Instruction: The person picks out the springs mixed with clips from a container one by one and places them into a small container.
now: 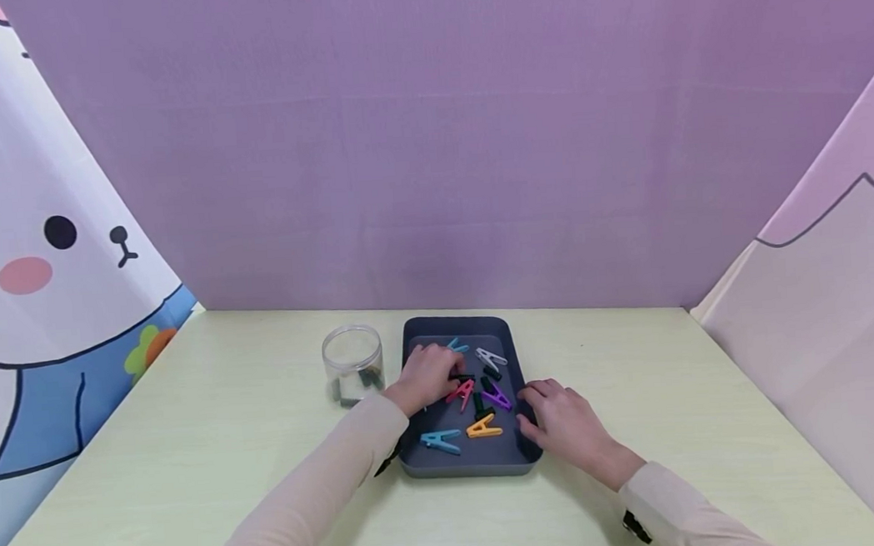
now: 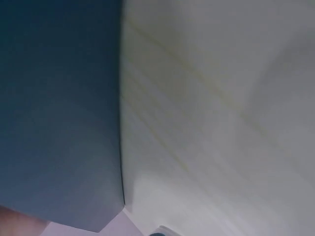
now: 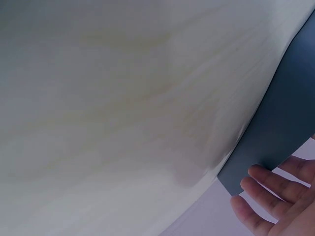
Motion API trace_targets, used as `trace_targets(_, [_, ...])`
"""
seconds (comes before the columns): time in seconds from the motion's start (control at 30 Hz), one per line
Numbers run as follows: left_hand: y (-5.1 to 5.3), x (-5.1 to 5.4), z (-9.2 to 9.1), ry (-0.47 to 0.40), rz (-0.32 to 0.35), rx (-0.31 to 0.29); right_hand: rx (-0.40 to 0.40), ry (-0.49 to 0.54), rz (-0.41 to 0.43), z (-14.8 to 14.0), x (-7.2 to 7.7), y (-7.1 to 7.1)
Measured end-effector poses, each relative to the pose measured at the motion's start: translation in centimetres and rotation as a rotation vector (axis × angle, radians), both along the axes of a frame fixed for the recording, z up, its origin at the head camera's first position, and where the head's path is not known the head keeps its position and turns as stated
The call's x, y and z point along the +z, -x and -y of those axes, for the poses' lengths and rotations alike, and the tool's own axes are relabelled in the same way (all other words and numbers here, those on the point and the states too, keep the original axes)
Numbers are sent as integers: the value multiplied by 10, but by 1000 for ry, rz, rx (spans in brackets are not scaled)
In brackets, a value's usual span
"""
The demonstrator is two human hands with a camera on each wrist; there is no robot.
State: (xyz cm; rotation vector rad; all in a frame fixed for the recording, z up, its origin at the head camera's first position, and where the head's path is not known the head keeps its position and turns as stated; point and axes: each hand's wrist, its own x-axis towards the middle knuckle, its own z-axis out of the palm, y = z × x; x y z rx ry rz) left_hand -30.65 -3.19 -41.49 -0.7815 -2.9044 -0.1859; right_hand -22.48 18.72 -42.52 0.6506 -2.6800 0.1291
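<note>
"I'm watching from the far end. Which step is in hand?"

"Picking, I'd judge. I see the left hand [image 1: 430, 374] reaching down into the dark grey tray [image 1: 464, 471], right beside the red clip [image 1: 463, 394]."

"Are its fingers holding anything?"

"I can't tell. They bend downward and hide their own tips from me, and the left wrist view gives me mostly the tray's wall."

"And the right hand [image 1: 569, 423]?"

"Loose and empty. Its fingers lie lightly curved at the tray's right edge, spread apart in the right wrist view. I take it to be steadying the tray, though I can't swear to firm contact."

"Where's everything else?"

"Inside the tray I count a far blue clip [image 1: 460, 348] just beyond the left hand, a white clip [image 1: 491, 358] to its right, a purple clip [image 1: 497, 397] near the right wall, and a yellow clip [image 1: 484, 427] and a near blue clip [image 1: 441, 442] toward my end. Some dark pieces [image 1: 480, 406] lie among them. A clear jar [image 1: 339, 358] stands on the surface [image 1: 230, 453], left of the tray, with dark bits [image 1: 371, 377] inside."

"So what does the next move call for?"

"A clean pinch on one piece, I'd say, then a straight lift so its neighbours don't snag. I'd leave the right hand where it is meanwhile, in case the tray slides."
</note>
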Motion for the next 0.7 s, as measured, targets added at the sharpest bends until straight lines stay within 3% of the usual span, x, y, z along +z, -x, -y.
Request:
trace_targets(0.27, [-3, 4, 6, -52, 0, 4, 4, 3, -6, 0, 0, 0])
trace_targets(0.7, [-8, 10, 17, -149, -107, -35, 2, 7, -1, 0, 0, -1])
